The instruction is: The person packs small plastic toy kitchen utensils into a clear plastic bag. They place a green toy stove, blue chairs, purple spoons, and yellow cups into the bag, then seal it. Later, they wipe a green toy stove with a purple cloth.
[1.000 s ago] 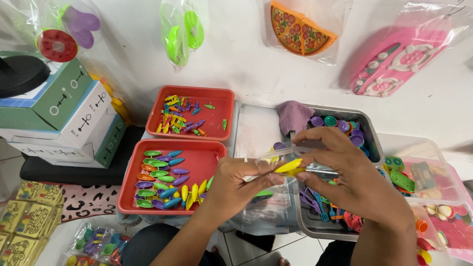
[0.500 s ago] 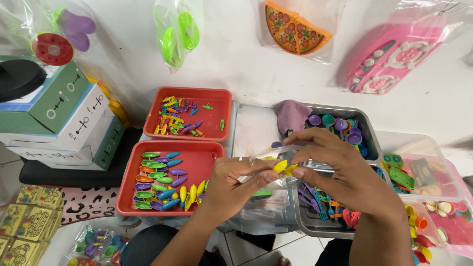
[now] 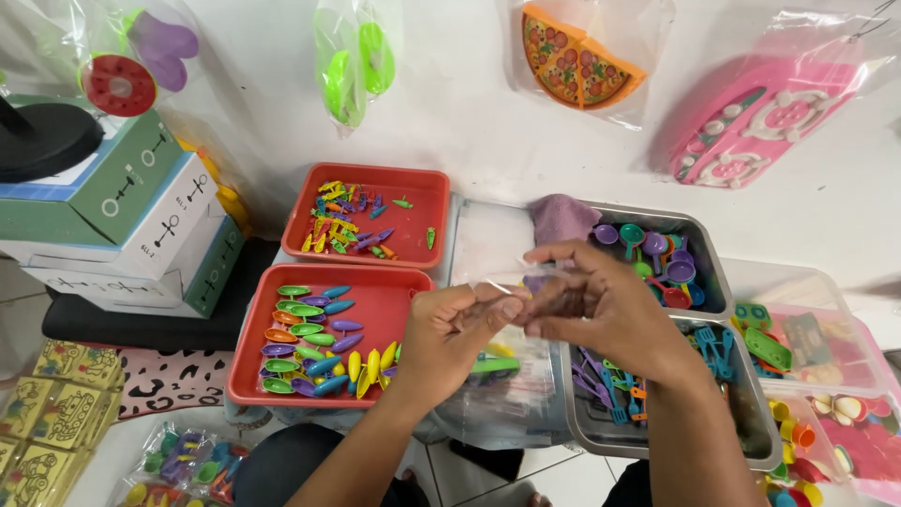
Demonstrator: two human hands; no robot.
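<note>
Here we see the left hand [image 3: 460, 329] and the right hand [image 3: 601, 305] meeting in the middle of the view, fingertips touching, both sets of fingers [image 3: 511, 305] pinched together on the top edge of a small clear plastic bag [image 3: 511, 376]. The bag hangs below the fingers, and a green toy piece [image 3: 495, 365] shows through it just under the left hand; what else it holds we cannot tell.

Left of the left fingers sits a red tray [image 3: 399, 310] with small coloured toy spoons [image 3: 314, 343] in green, blue, purple, orange and yellow. Beyond that, farther from us, a second red tray [image 3: 422, 202] holds a heap of smaller mixed pieces [image 3: 343, 221].

Behind the right fingers a metal tray [image 3: 699, 253] carries little purple, green and red cups [image 3: 657, 253] and a purple cloth [image 3: 561, 218]. Below the right wrist another metal tray [image 3: 760, 427] holds toy utensils [image 3: 610, 385]. On the wall above the fingers hang bagged toys, among them a toy pizza [image 3: 572, 61] and a pink toy [image 3: 755, 127].
</note>
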